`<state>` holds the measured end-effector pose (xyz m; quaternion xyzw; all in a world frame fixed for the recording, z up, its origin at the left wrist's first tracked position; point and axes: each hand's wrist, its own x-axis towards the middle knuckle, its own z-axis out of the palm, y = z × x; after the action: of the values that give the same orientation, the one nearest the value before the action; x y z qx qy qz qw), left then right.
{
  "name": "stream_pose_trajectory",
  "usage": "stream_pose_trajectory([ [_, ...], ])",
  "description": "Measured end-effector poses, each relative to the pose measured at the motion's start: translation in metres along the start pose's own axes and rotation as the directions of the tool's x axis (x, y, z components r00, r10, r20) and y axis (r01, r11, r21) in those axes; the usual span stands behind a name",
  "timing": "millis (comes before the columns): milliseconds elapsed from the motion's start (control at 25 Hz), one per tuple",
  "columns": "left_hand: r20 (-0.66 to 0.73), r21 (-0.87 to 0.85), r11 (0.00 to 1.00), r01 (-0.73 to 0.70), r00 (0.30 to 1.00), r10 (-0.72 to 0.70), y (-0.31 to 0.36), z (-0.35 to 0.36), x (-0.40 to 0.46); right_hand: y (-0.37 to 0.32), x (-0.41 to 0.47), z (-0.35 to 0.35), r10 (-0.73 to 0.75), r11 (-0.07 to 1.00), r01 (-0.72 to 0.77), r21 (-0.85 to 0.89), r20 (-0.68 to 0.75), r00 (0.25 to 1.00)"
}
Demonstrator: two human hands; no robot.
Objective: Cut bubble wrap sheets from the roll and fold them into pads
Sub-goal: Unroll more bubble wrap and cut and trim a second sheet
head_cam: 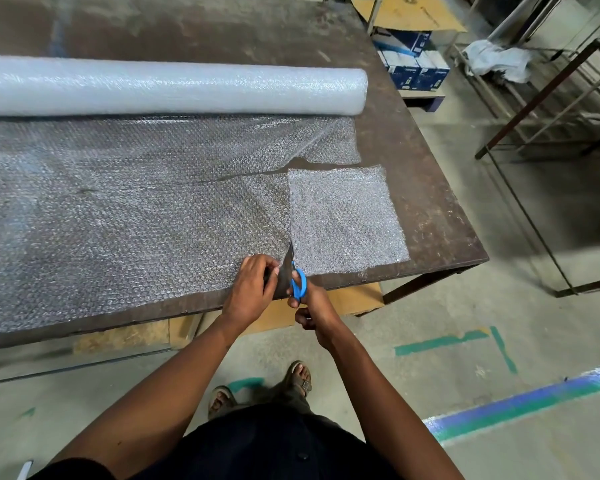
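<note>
Right hand (309,311): curled through the handles of blue-handled scissors (298,282) at the near table edge; blades are entered a short way into the bubble wrap, pointing away.

Left hand (253,289): fingers curled, the near edge of the unrolled sheet (118,216) is pinched just left of the blades.

Cut piece (343,220): a square, brighter and seemingly doubled, laid flat just right of the cut line; judged one pad finished or nearly so.

Cross slit (243,176): already opened from the right edge partway leftward.

Bubble wrap roll (170,88): set farthest back on the brown table (430,216), still thick; most cutting and folding is judged left.
</note>
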<state>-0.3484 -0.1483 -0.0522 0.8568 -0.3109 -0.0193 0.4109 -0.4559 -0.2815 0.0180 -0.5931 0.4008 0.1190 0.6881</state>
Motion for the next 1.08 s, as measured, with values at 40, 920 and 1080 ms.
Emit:
stream_pose_trajectory([
  [40, -0.001, 0.002, 1.0, 0.002, 1.0, -0.002, 0.0, 0.0, 0.0, -0.002, 0.001, 0.0, -0.005, 1.0, 0.005, -0.007, 0.001, 1.0],
  [920, 0.03, 0.017, 0.999, 0.028, 0.999, -0.029, -0.002, 0.001, 0.0, -0.011, 0.022, 0.003, -0.035, 0.996, 0.034, 0.076, 0.001, 0.999],
  [1080, 0.027, 0.02, 0.999, 0.025, 0.999, -0.026, -0.002, 0.001, 0.0, -0.016, 0.026, 0.005, -0.005, 0.996, 0.004, 0.094, 0.007, 1.0],
])
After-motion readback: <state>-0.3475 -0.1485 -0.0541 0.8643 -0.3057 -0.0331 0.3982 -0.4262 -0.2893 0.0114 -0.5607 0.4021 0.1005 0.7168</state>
